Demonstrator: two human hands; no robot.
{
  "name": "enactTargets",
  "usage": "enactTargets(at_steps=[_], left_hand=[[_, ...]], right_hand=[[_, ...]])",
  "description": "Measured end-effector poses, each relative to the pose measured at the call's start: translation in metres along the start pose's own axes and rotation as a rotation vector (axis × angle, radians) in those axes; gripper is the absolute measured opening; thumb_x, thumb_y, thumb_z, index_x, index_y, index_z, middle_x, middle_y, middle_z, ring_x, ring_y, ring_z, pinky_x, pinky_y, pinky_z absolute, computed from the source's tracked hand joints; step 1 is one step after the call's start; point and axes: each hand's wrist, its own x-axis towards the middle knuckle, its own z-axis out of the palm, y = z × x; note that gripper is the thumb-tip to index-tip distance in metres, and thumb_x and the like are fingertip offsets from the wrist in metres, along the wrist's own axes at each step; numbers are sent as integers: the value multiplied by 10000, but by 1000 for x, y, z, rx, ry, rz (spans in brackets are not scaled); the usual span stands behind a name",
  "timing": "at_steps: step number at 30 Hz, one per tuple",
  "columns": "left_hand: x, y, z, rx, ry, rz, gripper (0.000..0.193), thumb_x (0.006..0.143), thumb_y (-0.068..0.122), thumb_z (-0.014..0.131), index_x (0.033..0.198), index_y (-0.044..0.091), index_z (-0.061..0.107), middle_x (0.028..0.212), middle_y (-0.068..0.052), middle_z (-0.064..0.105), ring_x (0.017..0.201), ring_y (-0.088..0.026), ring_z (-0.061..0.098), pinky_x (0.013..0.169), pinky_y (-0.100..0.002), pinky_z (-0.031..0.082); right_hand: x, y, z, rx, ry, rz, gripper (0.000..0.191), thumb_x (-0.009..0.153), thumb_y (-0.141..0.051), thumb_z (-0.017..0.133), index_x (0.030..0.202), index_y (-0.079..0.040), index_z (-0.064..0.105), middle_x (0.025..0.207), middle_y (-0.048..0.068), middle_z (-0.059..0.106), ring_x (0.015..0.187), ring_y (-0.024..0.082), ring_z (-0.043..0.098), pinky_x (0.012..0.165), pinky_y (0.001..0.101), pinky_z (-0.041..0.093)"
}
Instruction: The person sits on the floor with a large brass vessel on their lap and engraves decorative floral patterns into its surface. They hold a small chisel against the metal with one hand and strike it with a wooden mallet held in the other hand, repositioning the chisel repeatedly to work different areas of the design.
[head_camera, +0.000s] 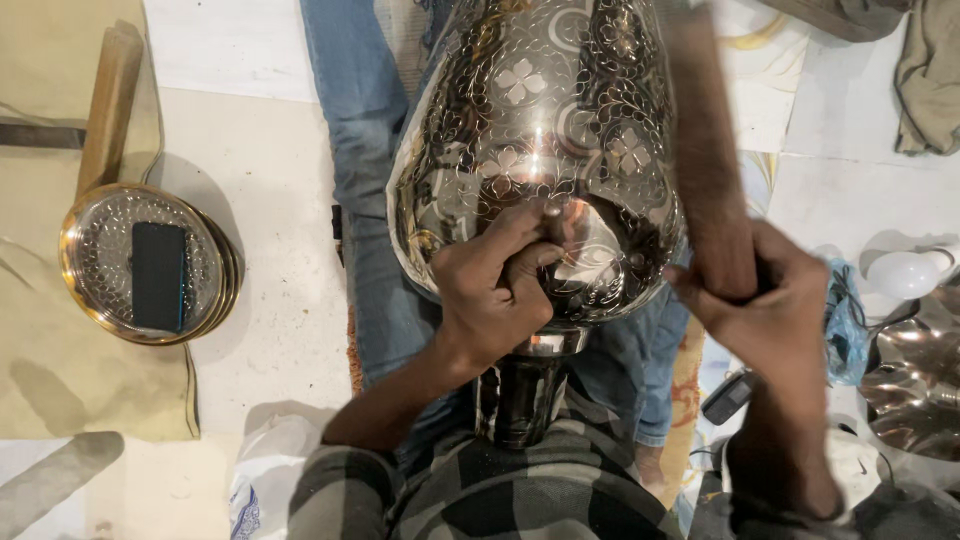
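Checked sleeves frame the bottom edge, and from them both hands reach up to a big engraved metal vase (535, 130) lying across the person's lap, neck toward the body. Vase is silver-bright w/ dense flower and scroll patterns cut over the whole belly; a smooth, unworked patch shows right by the left grip. Dark narrow neck sits just below that grip.

Left hand (492, 290) rests on the vase belly, fingers pressed together, pinching a small chisel (552, 222) whose tip meets the metal. Right hand (770, 300), just beside the vase's right flank, is wrapped tight round a wooden hammer handle (712, 170) (blurred, head out of view) that runs up across the vase.

Well left of the left grip: stacked engraved round plates (205, 300) w/ brass-coloured rims on the floor, a dark phone (158, 276) lying flat in the top one. A wooden piece (108, 105) leans just above them. Right of the right grip: a shiny metal bowl (915, 390), contents can't be told, and a white bulb (903, 273) near it.
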Motion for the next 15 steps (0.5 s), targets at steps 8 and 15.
enactTargets(at_steps=[8, 15], left_hand=[[0, -5, 2, 52, 55, 16, 348, 906, -131, 614, 1211, 29, 667, 1002, -71, 783, 896, -151, 802, 734, -232, 653], [0, -1, 1, 91, -18, 16, 273, 951, -111, 587, 1111, 87, 686, 995, -42, 785, 833, -129, 789, 632, -220, 621]], right_hand=[[75, -101, -26, -227, -315, -195, 252, 785, -72, 890, 929, 8, 700, 679, 94, 664, 519, 123, 603, 462, 299, 441], [93, -163, -24, -1200, -662, -145, 249, 790, -188, 783, 985, -145, 633, 636, 45, 639, 550, 149, 635, 548, 297, 479]])
